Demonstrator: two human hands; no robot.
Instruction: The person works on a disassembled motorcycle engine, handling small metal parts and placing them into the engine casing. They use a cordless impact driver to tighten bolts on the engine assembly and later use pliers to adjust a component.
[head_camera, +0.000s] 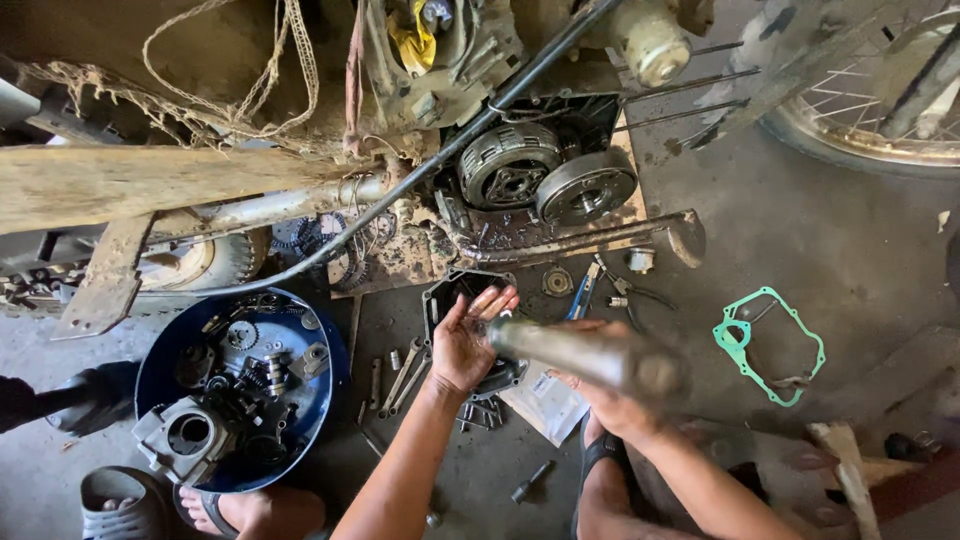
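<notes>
1. Right hand (610, 395) is wrapped around a metal tube (585, 352), grey and motion-blurred; the grip sits near its lower right end.
2. Tube's long axis runs from lower right up to upper left; its free end points at the left hand (465, 345) and looks to be touching or just short of the palm, blur makes it hard to say which.
3. Left hand is spread wide, palm up, fingers (492, 300) fanned toward the engine; it holds nothing that shows.
4. So the tube lies right of the left hand, in the right hand's grip, above the floor and not resting on anything.
5. Directly under both hands: dark engine cover (448, 288) on the floor, with loose wrenches (400, 375) just left of it and a white packet (545, 400) just below the tube.
6. Left side is crowded: blue tub (300, 330) of gears and engine parts sits near the left forearm.
7. Ahead: exposed clutch assembly (548, 178) on the motorcycle, with the kick lever (590, 240) crossing below it, near the fingertips.
8. Right side is roomier: green gasket (768, 345) lies well apart on the bare concrete floor (860, 250); pliers (585, 292) lie between the hands and the kick lever.
9. Spoked wheel (880, 100) bounds the upper right.
</notes>
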